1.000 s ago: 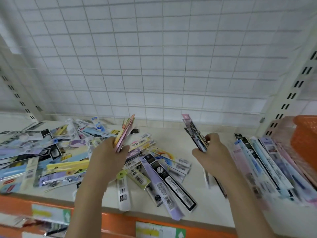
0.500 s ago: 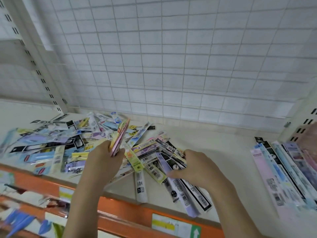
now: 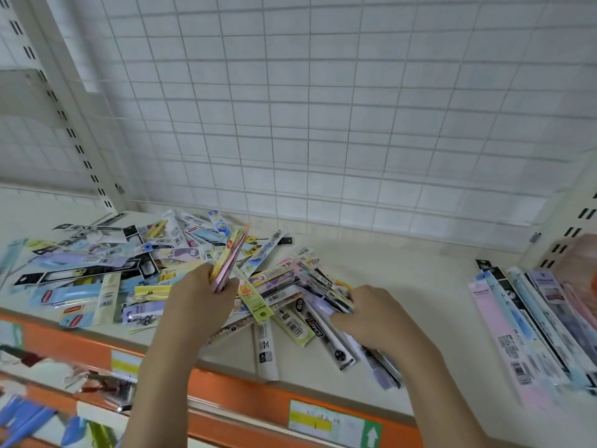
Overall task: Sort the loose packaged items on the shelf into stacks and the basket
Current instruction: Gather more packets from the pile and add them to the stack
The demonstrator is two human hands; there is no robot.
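The right hand (image 3: 374,315) is reaching into the near side of the loose pile of long flat plastic-wrapped packets (image 3: 181,270) on the cream shelf (image 3: 403,286), fingers curling round a few packets. The left hand (image 3: 197,302) is gripping an upright pink-and-yellow bundle (image 3: 231,257). A neat stack of long packets (image 3: 529,321) is lying far right.

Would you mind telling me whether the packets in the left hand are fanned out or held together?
Held together: the left hand grips the packets as one tight bundle, edges aligned, tilted upward above the pile.
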